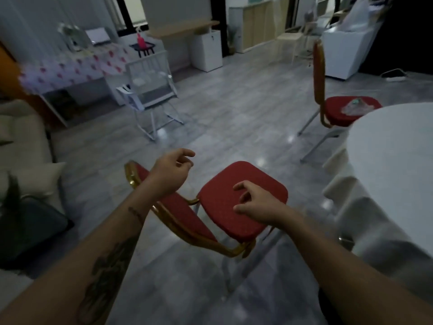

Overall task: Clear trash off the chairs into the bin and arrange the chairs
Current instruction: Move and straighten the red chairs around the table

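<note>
Fingers loosely curled and empty, left hand and right hand hung over the near red chair (crumpled plastic topped the far red chair).

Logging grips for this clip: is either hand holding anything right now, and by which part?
Nothing is held: the left hand and the right hand hang loosely curled and empty above the near red chair.

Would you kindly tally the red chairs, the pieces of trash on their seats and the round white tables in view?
Red chairs: 2
Clear plastic trash: 1, on the far chair's seat
Round white table: 1
Total: 4
</note>
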Motion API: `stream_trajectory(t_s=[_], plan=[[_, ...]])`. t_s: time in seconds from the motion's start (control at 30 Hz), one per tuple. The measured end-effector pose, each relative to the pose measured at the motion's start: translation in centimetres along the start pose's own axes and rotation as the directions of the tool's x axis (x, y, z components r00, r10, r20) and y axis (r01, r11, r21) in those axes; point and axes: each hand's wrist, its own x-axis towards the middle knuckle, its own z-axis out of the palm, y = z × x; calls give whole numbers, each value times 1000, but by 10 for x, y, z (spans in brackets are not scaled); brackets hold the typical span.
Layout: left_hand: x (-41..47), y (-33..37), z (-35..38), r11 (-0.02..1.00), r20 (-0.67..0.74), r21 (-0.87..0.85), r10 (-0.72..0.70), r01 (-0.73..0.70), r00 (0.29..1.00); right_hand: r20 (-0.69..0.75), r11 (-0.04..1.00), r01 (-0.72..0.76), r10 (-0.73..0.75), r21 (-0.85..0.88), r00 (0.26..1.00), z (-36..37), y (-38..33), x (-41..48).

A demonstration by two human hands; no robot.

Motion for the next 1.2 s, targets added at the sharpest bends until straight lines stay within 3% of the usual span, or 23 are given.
stream_trajectory(t_s=[0.13, 0.23, 0.3, 0.43, 0.5, 0.6, 0.7, 0.9, 1.2], plan=[[-2, -58, -47, 988, -132, 154, -2, 22, 991, 253, 999, -1, 11, -39, 967, 57, -48, 22], [6, -97, -65, 919, -224, 330, -144, 214, 964, 393, 998, -49, 61, -40, 918, 101, -68, 41], [10, -116, -72, 902, -220, 281, -270, 326, 937, 415, 994, -71, 100, -84, 904, 127, -77, 52], [23, -132, -75, 901, -61, -217, -397, 376, 916, 185, 952, -21, 80, -304, 979, 160, -90, 64], [30, -134, -68, 854, 36, -340, -406, 393, 913, 93, 898, -20, 68, -441, 993, 169, -92, 65], [37, -136, -48, 875, 50, -301, -382, 379, 923, 54, 861, -24, 60, -509, 997, 170, -92, 66], [44, -140, -41, 894, -6, -263, -378, 364, 926, 46, 871, -34, 65, -489, 997, 166, -91, 70], [72, -122, -22, 918, 30, -245, -314, 311, 949, -35, 874, -106, 102, -475, 994, 143, -83, 81], [131, -66, 30, 953, 221, -216, -166, 214, 961, -165, 853, -250, 195, -458, 967, 86, -52, 91]])
